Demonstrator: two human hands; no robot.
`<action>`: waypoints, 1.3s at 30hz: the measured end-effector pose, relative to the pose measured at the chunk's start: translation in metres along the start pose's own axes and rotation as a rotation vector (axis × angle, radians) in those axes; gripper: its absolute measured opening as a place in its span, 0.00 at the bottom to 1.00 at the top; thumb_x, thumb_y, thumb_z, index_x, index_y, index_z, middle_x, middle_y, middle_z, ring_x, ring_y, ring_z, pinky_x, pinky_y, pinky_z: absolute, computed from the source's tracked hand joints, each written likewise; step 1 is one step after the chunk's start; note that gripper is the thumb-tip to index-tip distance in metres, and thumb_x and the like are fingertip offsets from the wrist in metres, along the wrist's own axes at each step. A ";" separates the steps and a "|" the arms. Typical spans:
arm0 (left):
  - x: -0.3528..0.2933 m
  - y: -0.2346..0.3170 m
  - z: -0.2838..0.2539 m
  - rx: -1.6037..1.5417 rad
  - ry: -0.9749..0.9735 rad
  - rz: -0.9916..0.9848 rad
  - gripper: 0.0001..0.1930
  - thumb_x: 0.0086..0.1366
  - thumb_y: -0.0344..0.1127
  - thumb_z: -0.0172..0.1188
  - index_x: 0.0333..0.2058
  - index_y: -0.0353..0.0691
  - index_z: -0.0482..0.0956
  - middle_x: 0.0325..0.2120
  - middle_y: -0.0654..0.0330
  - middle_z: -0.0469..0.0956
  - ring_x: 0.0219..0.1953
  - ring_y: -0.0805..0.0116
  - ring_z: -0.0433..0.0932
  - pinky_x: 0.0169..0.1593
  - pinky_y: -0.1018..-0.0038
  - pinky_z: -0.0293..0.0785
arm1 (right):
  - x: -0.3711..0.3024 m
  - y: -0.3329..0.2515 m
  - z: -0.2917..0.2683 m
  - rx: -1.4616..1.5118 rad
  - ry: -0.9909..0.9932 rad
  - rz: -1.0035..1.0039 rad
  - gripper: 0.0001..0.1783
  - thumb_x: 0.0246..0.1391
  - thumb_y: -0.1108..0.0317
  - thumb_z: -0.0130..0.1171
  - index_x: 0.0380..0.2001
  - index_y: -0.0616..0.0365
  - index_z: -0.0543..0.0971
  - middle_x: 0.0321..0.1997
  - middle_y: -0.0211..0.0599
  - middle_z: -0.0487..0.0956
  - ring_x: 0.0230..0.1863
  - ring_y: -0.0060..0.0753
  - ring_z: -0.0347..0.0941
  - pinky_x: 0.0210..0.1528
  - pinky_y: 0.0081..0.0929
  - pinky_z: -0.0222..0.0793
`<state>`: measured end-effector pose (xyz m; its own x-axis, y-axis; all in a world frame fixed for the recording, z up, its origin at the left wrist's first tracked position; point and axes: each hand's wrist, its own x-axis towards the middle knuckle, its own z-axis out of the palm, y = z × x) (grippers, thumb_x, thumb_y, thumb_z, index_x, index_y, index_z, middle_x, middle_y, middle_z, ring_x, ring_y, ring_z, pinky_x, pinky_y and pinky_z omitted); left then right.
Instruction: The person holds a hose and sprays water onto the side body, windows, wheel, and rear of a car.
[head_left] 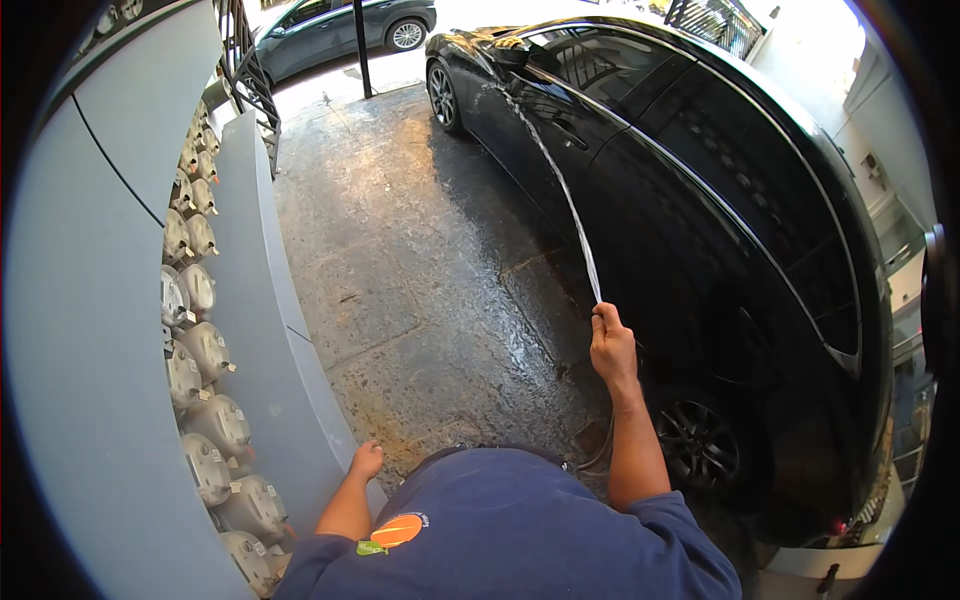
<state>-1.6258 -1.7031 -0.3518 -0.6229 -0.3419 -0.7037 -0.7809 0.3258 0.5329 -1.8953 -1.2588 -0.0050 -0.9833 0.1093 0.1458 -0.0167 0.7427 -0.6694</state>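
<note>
My right hand is raised in front of me, closed around the end of a hose. Part of the thin hose shows below, beside my forearm. From my fist a stream of water shoots forward and splashes on the black car near its side mirror. The car stands along my right side, its body wet and shiny. My left hand hangs low by the grey ledge, fingers curled, with nothing seen in it.
Several round utility meters line the grey wall on my left, behind a low ledge. The concrete floor is wet near the car. Ahead are a dark post, an open metal gate and a parked grey car.
</note>
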 end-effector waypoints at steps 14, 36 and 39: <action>-0.006 0.028 0.014 -0.008 -0.062 -0.027 0.24 0.69 0.43 0.53 0.60 0.40 0.75 0.57 0.42 0.76 0.62 0.47 0.73 0.65 0.61 0.67 | -0.017 0.066 -0.056 -0.046 0.230 0.153 0.08 0.68 0.64 0.52 0.46 0.51 0.76 0.26 0.50 0.81 0.30 0.55 0.82 0.31 0.43 0.72; -0.050 0.027 0.095 0.137 -0.098 0.140 0.24 0.69 0.43 0.52 0.59 0.38 0.75 0.57 0.41 0.76 0.61 0.44 0.73 0.65 0.59 0.67 | -0.120 0.094 -0.094 0.063 0.054 -0.009 0.06 0.67 0.66 0.55 0.44 0.51 0.76 0.17 0.43 0.72 0.18 0.36 0.73 0.24 0.34 0.63; -0.074 0.015 0.112 0.159 -0.092 0.120 0.24 0.69 0.43 0.52 0.59 0.38 0.76 0.56 0.40 0.77 0.61 0.45 0.74 0.65 0.59 0.68 | -0.130 0.097 -0.117 0.122 0.014 0.069 0.07 0.67 0.62 0.53 0.45 0.49 0.76 0.27 0.50 0.81 0.34 0.59 0.81 0.35 0.48 0.73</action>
<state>-1.5863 -1.5746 -0.3444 -0.6984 -0.2127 -0.6834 -0.6795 0.4971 0.5396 -1.7474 -1.1237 -0.0037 -0.9803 0.1671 0.1054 0.0285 0.6474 -0.7616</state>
